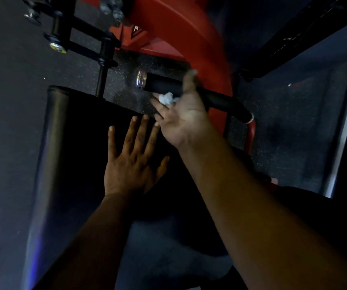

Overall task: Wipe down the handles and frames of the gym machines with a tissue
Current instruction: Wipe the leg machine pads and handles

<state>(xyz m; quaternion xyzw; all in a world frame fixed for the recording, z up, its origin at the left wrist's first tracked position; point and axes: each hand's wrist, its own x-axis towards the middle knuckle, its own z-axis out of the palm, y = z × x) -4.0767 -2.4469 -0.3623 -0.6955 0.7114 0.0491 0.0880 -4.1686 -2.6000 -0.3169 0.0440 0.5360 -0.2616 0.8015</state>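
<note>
A black foam handle with a chrome end cap sticks out from the red machine frame. My right hand is palm up under the handle, fingers spread, thumb raised over the grip. A small crumpled white tissue lies on its fingers, against the handle. My left hand rests flat, fingers spread, on the black padded seat.
A black bracket with bolts stands at the upper left over speckled dark rubber floor. Another dark frame and a pale upright bar are at the right. A red tube bends down below the handle's inner end.
</note>
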